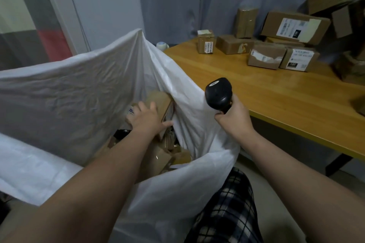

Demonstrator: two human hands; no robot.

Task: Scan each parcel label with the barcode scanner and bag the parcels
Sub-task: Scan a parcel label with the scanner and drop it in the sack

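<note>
**Parcel at the bag mouth: mind the slack wall.**
Your left hand (pixel 147 119) lies spread, fingers straight, on the brown cardboard parcel (pixel 160 100) inside the large white plastic bag (pixel 79 85). The parcel could slide off the loose pile or snag the sagging right wall. Your right hand (pixel 235 118) grips the black barcode scanner (pixel 218 93) just right of the bag.

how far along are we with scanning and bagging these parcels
Done: several brown cardboard parcels already lie in the big white plastic bag. In hand: the left hand rests on another brown parcel inside the bag; the right hand grips the black handheld barcode scanner. Left: at least eight cardboard boxes wait on the wooden table.
</note>
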